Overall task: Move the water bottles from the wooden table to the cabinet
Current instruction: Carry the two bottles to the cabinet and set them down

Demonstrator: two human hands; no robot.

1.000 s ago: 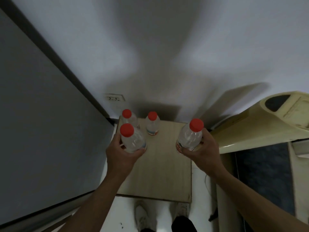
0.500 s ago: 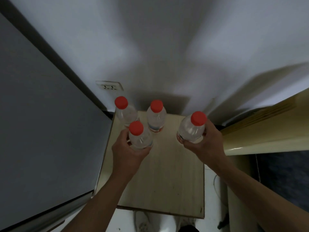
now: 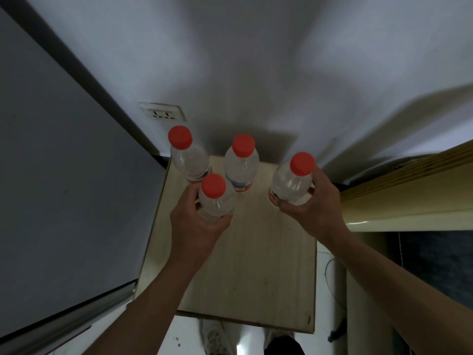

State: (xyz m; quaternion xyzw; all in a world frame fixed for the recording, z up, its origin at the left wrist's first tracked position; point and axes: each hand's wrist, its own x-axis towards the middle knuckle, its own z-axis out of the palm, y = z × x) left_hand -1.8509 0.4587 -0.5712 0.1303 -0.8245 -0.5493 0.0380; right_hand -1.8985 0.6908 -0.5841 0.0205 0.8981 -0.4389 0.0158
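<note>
I am standing over the table (image 3: 245, 265), a small wooden top wedged between a grey panel (image 3: 58, 180) on my left and a cream ledge (image 3: 409, 198) on my right, so there is little room to swing sideways and I am working from above. Two bottles are standing upright at the far edge by the wall: the back-left bottle (image 3: 190, 157) under the socket (image 3: 162, 114) and the middle bottle (image 3: 242, 162) just beside it. I am holding the other two by their bodies, below the red caps, which should keep them upright and leave the necks free. My left hand (image 3: 197, 226) is wrapping the near bottle (image 3: 215, 198), thumb on one side and fingers curling round the other, close against the back-left one. My right hand (image 3: 314, 208) is gripping the right bottle (image 3: 291, 183) near the table's right edge, tilted slightly inward. Whether either base is touching the wood, I cannot tell. No cabinet is clearly in view.
</note>
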